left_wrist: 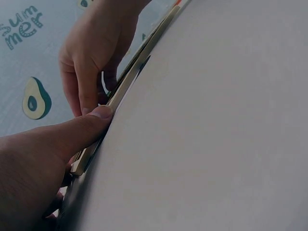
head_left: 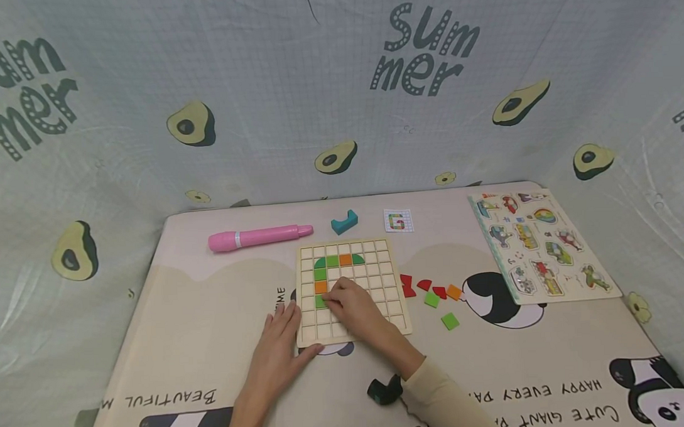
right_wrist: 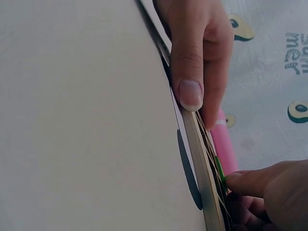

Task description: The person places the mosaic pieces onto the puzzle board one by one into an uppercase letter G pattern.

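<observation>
- The left hand is spread wide at the near left corner of the square pale wooden grid board, with its thumb on the near edge.
- The right hand is pinched small over the board, holding a flat green square tile at the near end of a row of colored tiles.
- Right of the board, a loose orange square tile lies near small red pieces.
- Past the far edge sit a white paper card, a teal curved block and a pink plastic tube.
</observation>
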### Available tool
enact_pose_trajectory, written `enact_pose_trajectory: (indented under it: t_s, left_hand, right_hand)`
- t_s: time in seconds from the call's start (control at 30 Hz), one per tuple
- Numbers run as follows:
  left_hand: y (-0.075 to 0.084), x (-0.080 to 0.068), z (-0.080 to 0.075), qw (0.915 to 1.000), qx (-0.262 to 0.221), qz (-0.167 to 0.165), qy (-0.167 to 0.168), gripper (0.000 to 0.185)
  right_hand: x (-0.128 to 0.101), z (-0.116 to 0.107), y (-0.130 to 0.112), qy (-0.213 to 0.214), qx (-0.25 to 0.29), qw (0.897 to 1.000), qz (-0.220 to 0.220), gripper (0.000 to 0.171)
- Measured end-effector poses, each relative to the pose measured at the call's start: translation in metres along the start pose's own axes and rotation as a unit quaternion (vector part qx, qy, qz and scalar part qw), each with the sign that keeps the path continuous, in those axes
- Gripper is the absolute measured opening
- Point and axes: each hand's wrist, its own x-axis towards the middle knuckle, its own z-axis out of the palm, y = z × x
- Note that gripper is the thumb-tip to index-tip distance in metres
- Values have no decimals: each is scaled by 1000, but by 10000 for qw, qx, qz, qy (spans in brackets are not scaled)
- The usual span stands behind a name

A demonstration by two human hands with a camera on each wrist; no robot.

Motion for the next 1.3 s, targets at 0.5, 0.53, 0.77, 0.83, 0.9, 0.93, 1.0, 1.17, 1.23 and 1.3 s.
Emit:
enact_pose_trajectory:
  t_s: [0.5,0.53,0.77,0.83,0.9,0.93,1.0,1.17,1.23,1.3]
  left_hand:
    - [-2,-3,-1,10000,-32,15,62,90]
    - [-2,-2,-1,10000,-42,8,53,90]
    - [-1,-1,0,10000,-43,-8,34,91]
    - [0,-1,0,9999,-37,17,94,91]
    - [0,-2,0,9999,-34,33,123,91]
    - [0,-2,0,9999,-38,44,142,90]
    - [0,-1,1,9998,-43,72,163,89]
    - [-1,-1,1,9999,-55,82,141,88]
    - [-1,-1,1,9998,-54,77,160,88]
    - [-1,-2,2,9998,-50,82,200,88]
  right_hand:
    - [0,-6,5,-9,274,9995,131,17]
    - [0,-7,7,20,273,9995,158,17]
    - [0,-20,11,144,283,9978,585,21]
    - [-1,-24,13,202,276,9971,673,23]
    - [-2,-26,15,254,275,9967,719,23]
    - [-2,-27,16,272,279,9965,743,24]
    - [-3,-30,17,295,298,9960,786,26]
    - [-6,-37,24,367,422,9942,922,29]
    - [-7,-41,27,387,477,9928,1027,29]
    - [-9,-44,31,398,532,9911,1157,30]
